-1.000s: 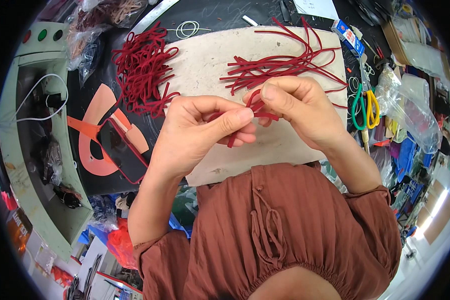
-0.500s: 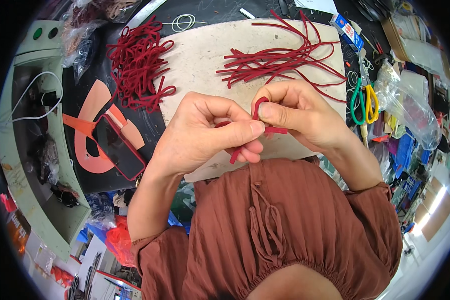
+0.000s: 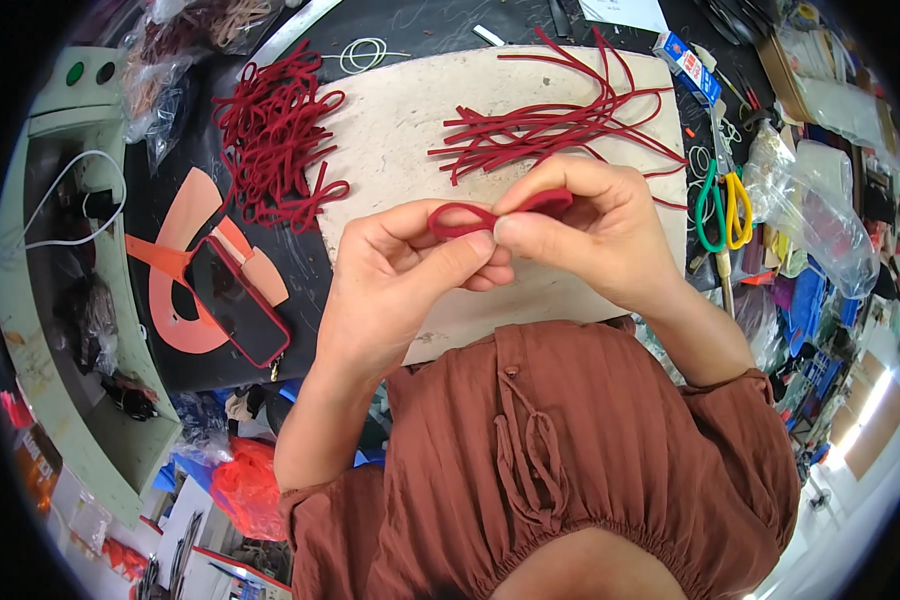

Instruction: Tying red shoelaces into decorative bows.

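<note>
Between my hands a dark red cord [image 3: 460,212] is bent into two loops, one toward each side, above the pale board [image 3: 390,130]. My left hand [image 3: 410,265] pinches the left loop near its base, thumb against the fingers. With thumb and forefinger, my right hand [image 3: 585,230] grips the cord where the loops meet; the right loop [image 3: 552,202] lies partly behind those fingers. The cord's ends are hidden. Beyond my hands a loose bundle of straight red cords [image 3: 530,130] lies on the board. At its left edge sits a heap of looped red cords [image 3: 275,140].
On the left lie a red-edged phone [image 3: 235,300] and peach cut pieces [image 3: 185,270], beside a grey-green machine frame [image 3: 60,270]. Green- and yellow-handled scissors [image 3: 725,210], a blue box [image 3: 687,65] and clear plastic bags [image 3: 810,200] are on the right. A coiled white cord [image 3: 363,55] lies behind.
The cord has gone from one small bend with ends showing to two loops spread left and right. My hands have come together, the left one moving right and slightly up.
</note>
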`<move>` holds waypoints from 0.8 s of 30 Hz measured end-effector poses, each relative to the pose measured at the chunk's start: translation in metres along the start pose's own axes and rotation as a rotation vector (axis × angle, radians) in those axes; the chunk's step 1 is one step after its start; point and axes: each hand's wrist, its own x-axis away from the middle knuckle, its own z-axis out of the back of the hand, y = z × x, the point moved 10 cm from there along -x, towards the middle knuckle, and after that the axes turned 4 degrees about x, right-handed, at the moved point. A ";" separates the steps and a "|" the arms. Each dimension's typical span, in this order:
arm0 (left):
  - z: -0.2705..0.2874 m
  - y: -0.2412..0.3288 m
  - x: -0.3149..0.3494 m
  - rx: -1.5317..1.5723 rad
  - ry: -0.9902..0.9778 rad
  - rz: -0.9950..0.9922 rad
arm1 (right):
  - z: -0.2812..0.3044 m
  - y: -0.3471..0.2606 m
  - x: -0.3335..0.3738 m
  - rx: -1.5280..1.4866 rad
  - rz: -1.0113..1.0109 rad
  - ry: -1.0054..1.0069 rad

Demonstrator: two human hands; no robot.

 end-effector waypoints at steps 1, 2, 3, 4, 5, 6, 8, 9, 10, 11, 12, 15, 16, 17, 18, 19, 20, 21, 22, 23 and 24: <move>0.000 -0.001 0.001 0.020 0.011 0.015 | 0.001 0.001 -0.001 0.048 -0.012 -0.018; 0.000 -0.002 0.002 0.040 0.022 0.029 | 0.004 0.005 -0.002 0.078 -0.057 0.000; -0.001 -0.003 0.002 0.059 0.032 0.044 | 0.002 0.004 -0.001 0.046 -0.049 -0.003; 0.000 -0.001 0.002 0.031 0.032 0.003 | -0.002 0.004 -0.001 0.013 -0.041 -0.006; 0.002 -0.002 0.002 0.004 0.032 -0.039 | -0.003 0.004 0.000 -0.019 -0.033 -0.009; 0.003 -0.001 0.003 -0.022 0.036 -0.079 | -0.004 0.004 0.000 -0.033 -0.035 -0.012; 0.001 0.003 0.004 -0.041 0.067 -0.121 | -0.004 0.005 0.000 -0.059 -0.038 -0.018; 0.000 0.004 0.005 -0.050 0.081 -0.141 | -0.003 0.005 0.000 -0.058 -0.034 -0.015; -0.001 0.005 0.006 -0.056 0.074 -0.146 | -0.003 0.006 0.001 -0.056 -0.031 -0.011; -0.002 0.004 0.006 -0.062 0.068 -0.152 | -0.003 0.006 0.001 -0.054 -0.027 -0.008; -0.002 0.005 0.007 -0.068 0.065 -0.157 | -0.003 0.007 0.001 -0.046 -0.032 -0.012; -0.001 0.004 0.007 -0.074 0.055 -0.152 | -0.004 0.007 0.000 -0.029 -0.046 -0.023; -0.001 0.004 0.007 -0.075 0.052 -0.148 | -0.004 0.006 0.000 -0.031 -0.051 -0.025; 0.000 0.003 0.007 -0.076 0.049 -0.143 | -0.005 0.006 -0.001 -0.032 -0.056 -0.027; 0.001 0.003 0.007 -0.077 0.044 -0.139 | -0.006 0.007 -0.001 -0.035 -0.062 -0.030; 0.001 0.003 0.007 -0.077 0.037 -0.137 | -0.006 0.008 -0.002 -0.038 -0.068 -0.033; 0.002 0.003 0.006 -0.076 0.031 -0.135 | -0.007 0.009 -0.002 -0.041 -0.074 -0.036; 0.003 0.003 0.007 -0.076 0.026 -0.135 | -0.007 0.008 -0.002 -0.050 -0.072 -0.037; 0.003 0.002 0.007 -0.079 0.017 -0.139 | -0.007 0.008 -0.003 -0.058 -0.071 -0.038; 0.004 0.002 0.007 -0.082 0.007 -0.142 | -0.007 0.007 -0.003 -0.067 -0.069 -0.039; 0.004 0.002 0.007 -0.084 -0.002 -0.145 | -0.007 0.008 -0.004 -0.060 -0.071 -0.036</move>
